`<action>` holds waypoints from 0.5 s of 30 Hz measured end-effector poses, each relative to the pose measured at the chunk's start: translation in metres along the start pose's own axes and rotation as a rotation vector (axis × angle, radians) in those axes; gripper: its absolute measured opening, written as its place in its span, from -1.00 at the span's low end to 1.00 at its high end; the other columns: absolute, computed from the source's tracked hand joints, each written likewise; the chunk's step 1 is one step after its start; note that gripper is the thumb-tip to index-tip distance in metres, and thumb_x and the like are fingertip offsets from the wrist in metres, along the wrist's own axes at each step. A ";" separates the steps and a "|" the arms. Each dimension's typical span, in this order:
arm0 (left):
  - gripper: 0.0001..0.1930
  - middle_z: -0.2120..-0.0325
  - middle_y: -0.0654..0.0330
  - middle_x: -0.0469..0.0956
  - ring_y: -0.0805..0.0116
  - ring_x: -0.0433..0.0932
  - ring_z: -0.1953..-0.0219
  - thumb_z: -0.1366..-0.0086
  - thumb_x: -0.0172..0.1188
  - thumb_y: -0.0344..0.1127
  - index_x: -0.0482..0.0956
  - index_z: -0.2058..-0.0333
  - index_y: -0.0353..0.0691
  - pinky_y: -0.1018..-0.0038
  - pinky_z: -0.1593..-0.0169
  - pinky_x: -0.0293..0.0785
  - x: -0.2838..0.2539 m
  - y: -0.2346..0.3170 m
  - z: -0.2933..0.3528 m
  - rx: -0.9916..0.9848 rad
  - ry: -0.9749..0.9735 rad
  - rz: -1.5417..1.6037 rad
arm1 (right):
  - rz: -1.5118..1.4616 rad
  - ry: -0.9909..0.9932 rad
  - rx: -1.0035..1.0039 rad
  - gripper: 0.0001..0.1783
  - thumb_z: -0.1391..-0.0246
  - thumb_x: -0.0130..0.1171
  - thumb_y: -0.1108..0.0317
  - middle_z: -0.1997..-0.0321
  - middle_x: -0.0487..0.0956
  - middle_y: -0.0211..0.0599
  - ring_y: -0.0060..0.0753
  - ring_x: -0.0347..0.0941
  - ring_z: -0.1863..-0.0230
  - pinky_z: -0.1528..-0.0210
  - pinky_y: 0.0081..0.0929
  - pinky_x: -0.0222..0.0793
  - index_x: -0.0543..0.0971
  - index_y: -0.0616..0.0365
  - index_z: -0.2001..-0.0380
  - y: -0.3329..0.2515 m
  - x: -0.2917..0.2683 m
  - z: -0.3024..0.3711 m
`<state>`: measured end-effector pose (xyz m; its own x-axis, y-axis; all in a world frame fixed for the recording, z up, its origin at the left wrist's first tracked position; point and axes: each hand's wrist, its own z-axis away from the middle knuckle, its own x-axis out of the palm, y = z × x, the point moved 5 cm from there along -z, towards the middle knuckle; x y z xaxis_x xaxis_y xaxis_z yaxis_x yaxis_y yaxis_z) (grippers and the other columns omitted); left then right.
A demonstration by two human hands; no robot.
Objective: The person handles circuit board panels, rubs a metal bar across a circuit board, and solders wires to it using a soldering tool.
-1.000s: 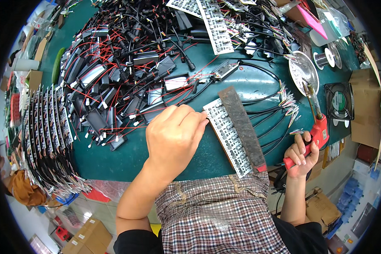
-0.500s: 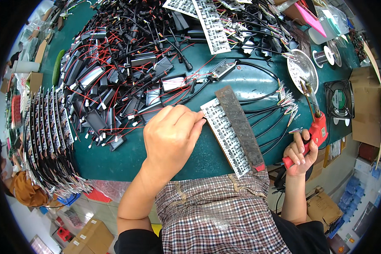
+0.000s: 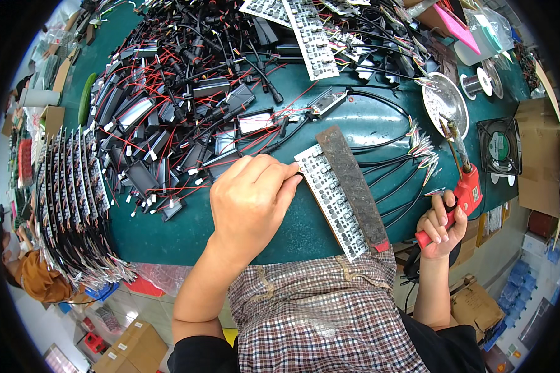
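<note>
My left hand point(image 3: 247, 202) is closed in a pinch at the upper left corner of a white circuit board panel point(image 3: 333, 202). Whatever sits between its fingertips is too small to make out. A dark, worn metal bar point(image 3: 351, 186) with a red end lies along the panel's right side. At the right, my right hand point(image 3: 442, 227) is wrapped round the handle of a red soldering gun point(image 3: 468, 189). The gun points up, its tip at the lower rim of a white bowl point(image 3: 440, 93) with silvery residue. Black cables point(image 3: 386, 165) with stripped wire ends lie between the bar and the gun.
A large heap of black casings with red wires point(image 3: 186, 105) covers the far left and middle. Wired strips point(image 3: 71, 205) hang at the left edge beside a cucumber point(image 3: 87, 99). More circuit panels point(image 3: 311, 43) lie at the back; a solder spool point(image 3: 473, 84) and fan point(image 3: 499, 146) stand right.
</note>
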<state>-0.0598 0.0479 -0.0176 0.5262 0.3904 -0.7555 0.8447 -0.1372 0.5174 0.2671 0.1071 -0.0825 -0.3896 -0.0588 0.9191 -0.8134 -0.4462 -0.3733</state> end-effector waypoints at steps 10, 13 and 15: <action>-0.85 0.43 0.22 0.63 0.30 0.58 0.40 0.05 0.43 -0.47 0.66 0.45 -0.22 0.44 0.34 0.47 -0.007 -0.001 0.001 -0.047 0.005 0.019 | 0.011 0.014 -0.004 -0.79 -0.26 -0.02 0.30 0.47 0.37 -0.26 -0.66 0.24 0.78 0.70 -0.63 0.28 0.33 0.23 0.19 -0.002 -0.001 -0.001; -0.88 0.36 0.23 0.60 0.29 0.52 0.37 0.02 0.42 -0.45 0.67 0.46 -0.19 0.41 0.31 0.44 -0.012 -0.001 -0.015 -0.031 0.046 -0.052 | 0.018 0.015 -0.001 -0.79 -0.26 -0.02 0.30 0.47 0.37 -0.26 -0.66 0.24 0.78 0.70 -0.63 0.28 0.34 0.23 0.19 -0.002 -0.001 -0.001; -0.88 0.31 0.24 0.55 0.28 0.46 0.34 0.00 0.40 -0.43 0.67 0.43 -0.19 0.39 0.28 0.41 -0.006 -0.003 -0.027 -0.041 0.054 -0.068 | 0.016 0.018 0.002 -0.79 -0.25 -0.02 0.30 0.47 0.37 -0.25 -0.66 0.24 0.78 0.70 -0.63 0.29 0.34 0.23 0.18 -0.002 -0.002 0.000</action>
<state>-0.0681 0.0706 -0.0033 0.4603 0.4464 -0.7674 0.8732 -0.0719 0.4820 0.2694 0.1081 -0.0838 -0.4102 -0.0501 0.9106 -0.8060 -0.4473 -0.3877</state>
